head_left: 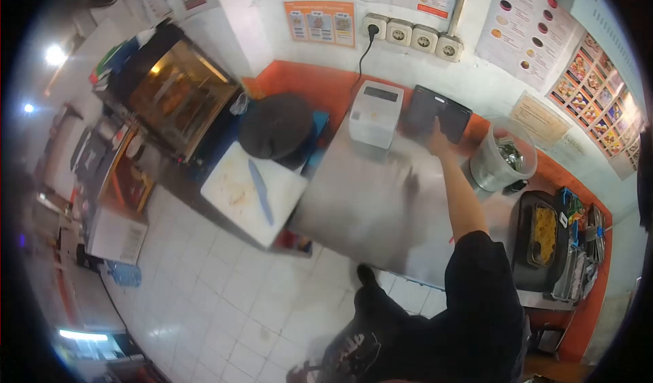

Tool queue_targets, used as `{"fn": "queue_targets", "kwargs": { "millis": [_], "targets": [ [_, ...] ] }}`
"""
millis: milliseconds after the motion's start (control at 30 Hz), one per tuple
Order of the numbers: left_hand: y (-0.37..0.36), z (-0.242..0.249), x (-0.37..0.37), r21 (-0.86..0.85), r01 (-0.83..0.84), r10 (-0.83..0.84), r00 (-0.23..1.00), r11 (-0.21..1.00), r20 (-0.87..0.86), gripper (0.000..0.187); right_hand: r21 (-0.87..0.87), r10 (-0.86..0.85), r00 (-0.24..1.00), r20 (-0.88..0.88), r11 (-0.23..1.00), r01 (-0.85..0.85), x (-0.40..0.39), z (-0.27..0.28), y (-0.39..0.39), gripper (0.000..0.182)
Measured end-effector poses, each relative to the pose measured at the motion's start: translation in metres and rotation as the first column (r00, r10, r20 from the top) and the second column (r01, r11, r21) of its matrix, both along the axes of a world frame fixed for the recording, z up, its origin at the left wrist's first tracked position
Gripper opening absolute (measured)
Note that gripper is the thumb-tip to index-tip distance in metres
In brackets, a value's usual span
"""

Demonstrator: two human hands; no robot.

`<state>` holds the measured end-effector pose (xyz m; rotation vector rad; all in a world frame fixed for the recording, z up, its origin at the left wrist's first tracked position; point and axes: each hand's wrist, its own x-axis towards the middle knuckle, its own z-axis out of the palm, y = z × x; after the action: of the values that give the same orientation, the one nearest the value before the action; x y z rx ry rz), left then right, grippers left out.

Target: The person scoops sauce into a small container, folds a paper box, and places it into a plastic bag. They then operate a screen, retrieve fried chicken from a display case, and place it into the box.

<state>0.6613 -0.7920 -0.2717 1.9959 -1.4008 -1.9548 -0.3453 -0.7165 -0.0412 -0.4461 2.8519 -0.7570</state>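
My right hand point(438, 140) reaches forward over the metal counter point(367, 206), with one finger stretched out at the dark screen of a tablet point(425, 113). The fingertip appears to touch the screen, and nothing is held in this hand. The tablet leans near the wall, next to a white label printer point(375, 114). To the right of it stands a clear plastic bucket point(500, 162) with small packets inside. A blurred, skin-toned patch at the bottom edge may be my left hand point(299, 374); its fingers cannot be made out.
Left of the counter, a blue knife point(261, 192) lies on a white cutting board point(235, 203), beside a round black lid point(275, 126). A lit glass-fronted oven point(178, 94) stands farther left. At right is a black container point(544, 237) of yellow food. Sockets point(411, 36) line the wall.
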Motion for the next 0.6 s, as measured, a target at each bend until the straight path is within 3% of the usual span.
{"fn": "queue_targets", "kwargs": {
  "millis": [33,133,233,300,333,367,433,500,567,600],
  "targets": [
    [-0.003,0.007,-0.023,0.006,0.017,-0.017,0.996,1.000,0.086,0.018,0.041,-0.118,0.990,-0.082,0.992,0.121,-0.023,-0.008,-0.006,0.101],
    [-0.050,0.009,-0.083,0.024,0.062,-0.065,0.988,0.998,0.139,0.018,0.150,-0.201,0.979,-0.044,0.967,0.205,-0.045,0.001,-0.014,0.101],
    [-0.121,0.002,-0.138,-0.016,0.141,-0.139,0.986,0.990,0.097,0.018,0.272,-0.243,0.958,-0.151,0.922,0.277,-0.077,-0.074,0.005,0.100],
    [-0.173,-0.001,-0.175,-0.063,0.179,-0.176,0.983,0.982,0.045,0.018,0.435,-0.035,0.994,-0.099,0.897,0.075,-0.068,-0.112,0.021,0.092],
    [-0.199,-0.002,-0.192,-0.090,0.187,-0.186,0.982,0.978,0.014,0.018,0.356,-0.179,0.974,0.142,0.927,0.119,-0.039,-0.087,0.014,0.091],
    [-0.225,-0.003,-0.209,-0.114,0.198,-0.201,0.979,0.974,-0.017,0.018,0.283,-0.291,0.877,0.383,0.940,0.188,-0.008,-0.053,0.000,0.090],
    [-0.271,-0.002,-0.237,-0.157,0.228,-0.241,0.968,0.961,-0.067,0.018,0.292,-0.323,0.872,0.367,0.930,0.221,0.019,-0.016,-0.019,0.092],
    [-0.304,0.001,-0.260,-0.184,0.261,-0.282,0.954,0.948,-0.103,0.018,0.307,-0.356,0.861,0.364,0.919,0.250,0.023,-0.026,-0.013,0.094],
    [-0.324,0.003,-0.282,-0.199,0.284,-0.310,0.943,0.938,-0.118,0.018,0.262,-0.221,0.972,-0.083,0.936,0.236,-0.026,-0.075,-0.001,0.098],
    [-0.329,0.005,-0.289,-0.203,0.294,-0.322,0.939,0.934,-0.120,0.018,0.262,-0.230,0.970,-0.081,0.934,0.243,-0.026,-0.061,-0.008,0.098]
  ]
}}
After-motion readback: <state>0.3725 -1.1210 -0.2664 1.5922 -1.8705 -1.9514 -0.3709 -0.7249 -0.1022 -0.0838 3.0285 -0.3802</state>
